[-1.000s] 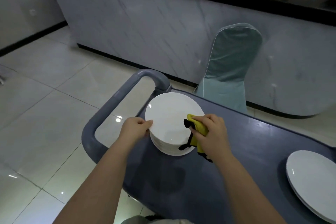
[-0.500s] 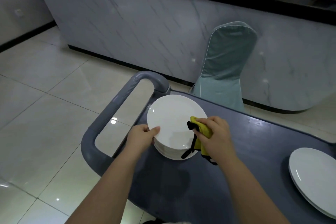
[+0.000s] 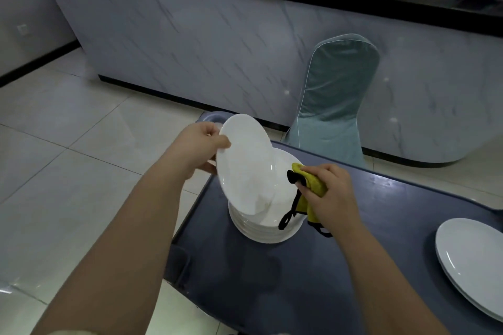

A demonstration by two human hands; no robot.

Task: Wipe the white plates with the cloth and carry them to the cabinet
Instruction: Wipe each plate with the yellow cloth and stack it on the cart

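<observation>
Head view. We note the left hand (image 3: 201, 149) pinching one white plate (image 3: 245, 168) at its left rim, thumb on the face and fingers curled behind. The plate is tilted steeply, and we cannot tell whether its lower edge touches the plate stack (image 3: 261, 228) on the grey cart (image 3: 353, 266). The right hand (image 3: 329, 196) is closed round a bunched yellow cloth (image 3: 313, 187), whose black loop hangs over the stack's right edge, just beside the tilted plate.

In our judgement, the step in hand is wiping this plate. The rim pinch should hold firm while the cloth sweeps across the face, with the plate kept over the cart in case it slips.

Count: one plate in hand and one cloth. The stack holds several plates, with rims too close to number. A second pile (image 3: 473, 258), well apart at the cart's right end, shows at least two. There is one covered chair (image 3: 334, 100). We identify no cabinet in view.
</observation>
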